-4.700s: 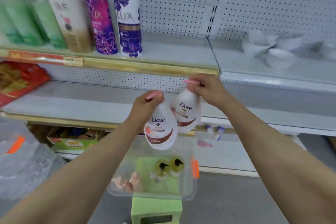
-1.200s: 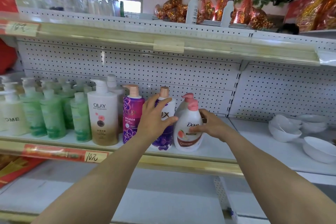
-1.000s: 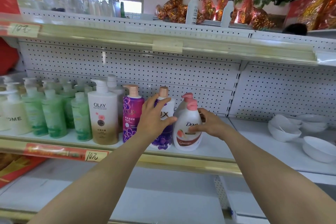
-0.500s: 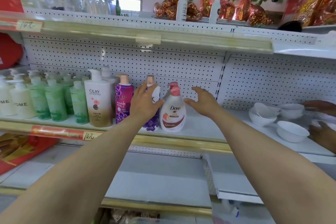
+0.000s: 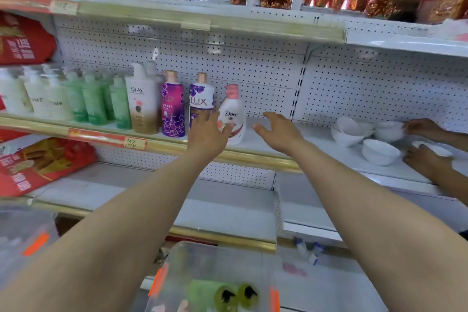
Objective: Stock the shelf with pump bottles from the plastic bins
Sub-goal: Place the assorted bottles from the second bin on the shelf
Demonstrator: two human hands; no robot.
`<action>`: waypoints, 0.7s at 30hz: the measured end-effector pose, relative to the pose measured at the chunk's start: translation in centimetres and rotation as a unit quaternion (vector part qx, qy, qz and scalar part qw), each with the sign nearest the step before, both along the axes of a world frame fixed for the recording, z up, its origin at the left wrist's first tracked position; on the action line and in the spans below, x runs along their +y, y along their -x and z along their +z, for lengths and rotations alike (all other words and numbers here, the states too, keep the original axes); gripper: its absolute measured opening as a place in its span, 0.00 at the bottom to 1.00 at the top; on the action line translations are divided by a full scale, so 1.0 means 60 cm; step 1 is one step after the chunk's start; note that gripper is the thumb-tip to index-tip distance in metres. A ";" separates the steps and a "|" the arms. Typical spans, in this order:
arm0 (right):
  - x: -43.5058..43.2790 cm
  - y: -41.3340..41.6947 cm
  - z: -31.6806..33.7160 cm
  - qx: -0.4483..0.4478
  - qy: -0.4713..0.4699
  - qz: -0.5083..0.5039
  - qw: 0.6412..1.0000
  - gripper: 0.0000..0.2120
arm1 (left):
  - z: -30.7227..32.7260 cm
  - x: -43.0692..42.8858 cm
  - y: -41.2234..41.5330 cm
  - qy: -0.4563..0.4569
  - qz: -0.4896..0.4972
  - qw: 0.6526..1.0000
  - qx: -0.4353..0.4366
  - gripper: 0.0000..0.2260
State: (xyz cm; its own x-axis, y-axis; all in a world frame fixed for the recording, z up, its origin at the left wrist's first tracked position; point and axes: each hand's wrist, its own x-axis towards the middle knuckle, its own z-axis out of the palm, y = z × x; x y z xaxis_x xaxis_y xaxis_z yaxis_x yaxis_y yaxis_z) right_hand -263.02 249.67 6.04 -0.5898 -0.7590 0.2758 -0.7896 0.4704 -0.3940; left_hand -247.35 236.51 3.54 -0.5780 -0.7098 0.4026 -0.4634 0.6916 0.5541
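A white Dove pump bottle (image 5: 233, 116) with a pink pump stands upright on the shelf (image 5: 266, 142), right of two Lux bottles (image 5: 201, 99). My left hand (image 5: 206, 133) hovers open just in front of the Lux and Dove bottles, holding nothing. My right hand (image 5: 278, 132) is open too, a short way right of the Dove bottle and apart from it. Below, a clear plastic bin (image 5: 215, 276) with orange latches holds two yellow-green pump bottles (image 5: 236, 296) with black pumps.
Left of the Lux bottles stand an Olay bottle (image 5: 141, 104) and several green and white pump bottles (image 5: 93, 101). White bowls (image 5: 367, 139) sit on the right shelf section, where another person's hands (image 5: 425, 144) work. Red bags (image 5: 38, 162) lie at the left. A second bin (image 5: 22, 243) is lower left.
Both my hands have drawn back from the Dove bottle, which stays on the shelf. The view has tilted down, bringing the plastic bin into sight.
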 end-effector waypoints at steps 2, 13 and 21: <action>0.020 -0.008 -0.035 -0.017 -0.010 0.007 1.000 0.34 | -0.034 0.024 -0.012 -0.017 0.006 1.000 -0.010 0.25; 0.089 -0.023 -0.321 -0.186 -0.085 -0.017 0.979 0.33 | -0.321 0.085 -0.051 -0.182 -0.027 0.975 -0.122 0.29; 0.120 -0.051 -0.583 -0.341 -0.160 -0.079 0.923 0.32 | -0.554 0.120 -0.048 -0.360 -0.057 0.908 -0.208 0.30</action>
